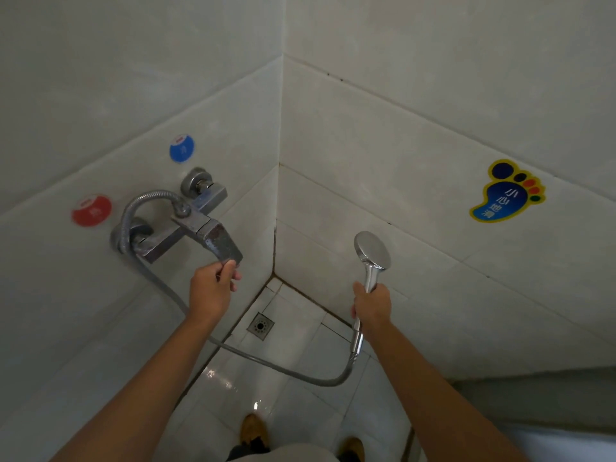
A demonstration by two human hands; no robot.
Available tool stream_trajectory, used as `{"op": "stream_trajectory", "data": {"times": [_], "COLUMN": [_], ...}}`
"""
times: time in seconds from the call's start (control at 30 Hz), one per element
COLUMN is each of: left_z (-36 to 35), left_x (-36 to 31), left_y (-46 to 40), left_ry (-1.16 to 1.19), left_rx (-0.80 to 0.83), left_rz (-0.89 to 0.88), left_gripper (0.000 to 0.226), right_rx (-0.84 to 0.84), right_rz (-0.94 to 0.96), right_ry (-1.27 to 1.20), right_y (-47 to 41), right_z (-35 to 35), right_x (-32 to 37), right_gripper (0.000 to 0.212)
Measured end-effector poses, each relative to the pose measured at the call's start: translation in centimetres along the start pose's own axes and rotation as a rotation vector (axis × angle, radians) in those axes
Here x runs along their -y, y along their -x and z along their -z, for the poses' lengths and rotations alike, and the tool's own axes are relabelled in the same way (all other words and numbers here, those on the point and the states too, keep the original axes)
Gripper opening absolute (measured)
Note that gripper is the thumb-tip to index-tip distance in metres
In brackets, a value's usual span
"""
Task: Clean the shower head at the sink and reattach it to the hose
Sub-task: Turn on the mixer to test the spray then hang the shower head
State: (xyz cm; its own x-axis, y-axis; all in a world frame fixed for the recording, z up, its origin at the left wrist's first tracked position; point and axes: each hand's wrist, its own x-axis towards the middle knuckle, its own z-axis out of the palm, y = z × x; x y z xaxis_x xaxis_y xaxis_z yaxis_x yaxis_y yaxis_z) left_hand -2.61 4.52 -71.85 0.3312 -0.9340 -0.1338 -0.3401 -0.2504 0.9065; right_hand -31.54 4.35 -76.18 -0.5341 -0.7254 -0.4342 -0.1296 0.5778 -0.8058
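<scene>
I read the space first: pale tiled walls (366,135) meeting in a corner, and a glossy white tiled floor (300,395) that shows wet-looking highlights near my brown shoes (255,428). My judgement is that slipping is the widest risk here, since both my arms are stretched forward and neither hand is free to catch me.

The squared, tarnished chrome mixer tap (186,228) is fixed to the left wall, under a round blue sticker (182,148) and a round red sticker (91,210). My left hand (213,291) pinches the tip of the tap's flat lever handle (221,243) between thumb and fingers. If I lift or swing it too far, I expect water to come out hard, and toward the red side it could come hot.

The grey ribbed metal hose (266,361) loops from the tap down across the floor and up to my right side. It looks joined to the head already, though I cannot tell how tight the nut (357,343) is; a loose joint would spray or drip under pressure. The slack loop lying near my feet could also snag a shoe.

The round chrome shower head (372,250) stands upright in front of the right wall, and my right hand (371,305) is wrapped around its handle. I cannot see which way its face points from here, so a sudden jet could hit the wall, or me. A small square floor drain (260,325) sits in the corner below.
</scene>
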Motion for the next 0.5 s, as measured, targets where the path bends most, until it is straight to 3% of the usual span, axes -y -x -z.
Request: {"op": "stream_trajectory", "data": {"times": [0.13,0.37,0.5], "left_z": [0.2,0.5,0.0], "left_x": [0.3,1.7,1.5], "left_y": [-0.1,-0.6,0.3], "left_ry": [-0.112,-0.317,-0.289], "left_rx": [-0.036,-0.144,-0.175], "left_rz": [-0.068,-0.190,-0.083], "left_gripper": [0.031,0.032,0.035], "right_rx": [0.070,0.146,0.200], "right_rz": [-0.039,-0.010,0.061], "right_ry": [-0.124,-0.133,-0.039], "right_y": [1.8,1.9,1.5], "right_z": [0.2,0.3,0.6], "right_x": [1.8,2.2,2.3], "right_gripper": [0.019,0.023,0.018]}}
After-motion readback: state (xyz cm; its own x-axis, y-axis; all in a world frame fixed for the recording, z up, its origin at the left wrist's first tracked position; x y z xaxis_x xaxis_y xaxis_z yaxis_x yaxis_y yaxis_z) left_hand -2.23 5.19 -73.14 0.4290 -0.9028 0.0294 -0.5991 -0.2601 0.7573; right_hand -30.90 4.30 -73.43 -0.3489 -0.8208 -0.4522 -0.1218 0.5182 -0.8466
